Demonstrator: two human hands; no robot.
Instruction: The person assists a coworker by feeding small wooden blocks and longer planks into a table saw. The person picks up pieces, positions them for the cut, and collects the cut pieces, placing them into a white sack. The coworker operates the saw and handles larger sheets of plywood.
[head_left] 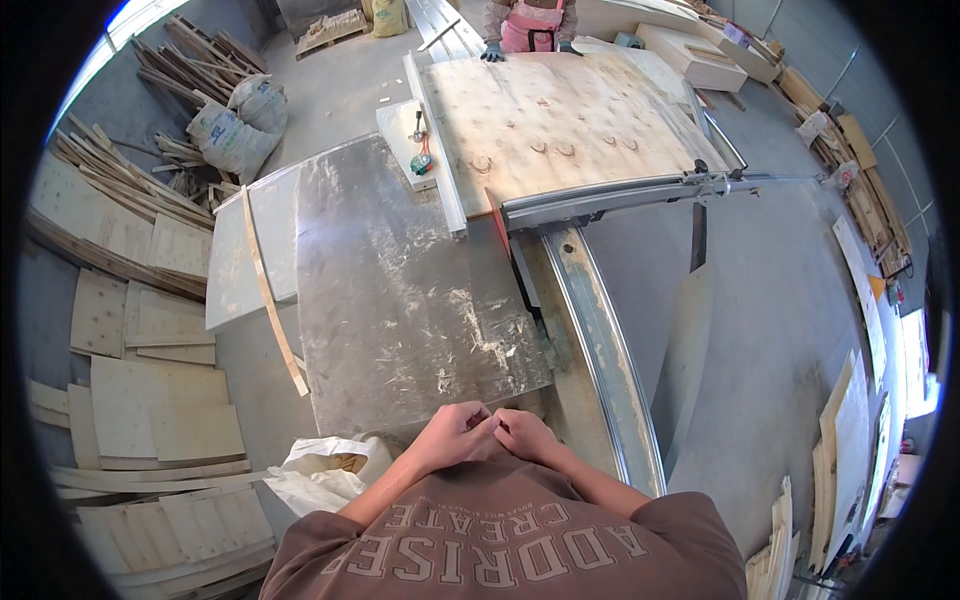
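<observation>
Head view: on my remote feed I find the person's left hand [455, 432] and right hand [527, 435] brought together in front of the brown shirt [500, 530], at the near end of a dark metal table [390, 260]. Fingers of both hands are curled inward, with the fingertips meeting or nearly so; I cannot tell whether they pinch anything between them. The table lies directly ahead of the hands, its surface marked by pale wood chips [480, 335].

Beyond it I record a large plywood panel [570, 120], lying flat, its near edge along a metal fence [600, 203] and well apart from both hands. A co-worker [530, 25] stands at the far edge, one gloved hand [492, 52] at the panel's border. A thin orange-red piece [497, 222] stands by the panel's near left corner.

To the left I note a narrow wooden strip [262, 275] resting partly on a pale grey surface [240, 245], and an open white sack [320, 475] beside the left forearm.
</observation>
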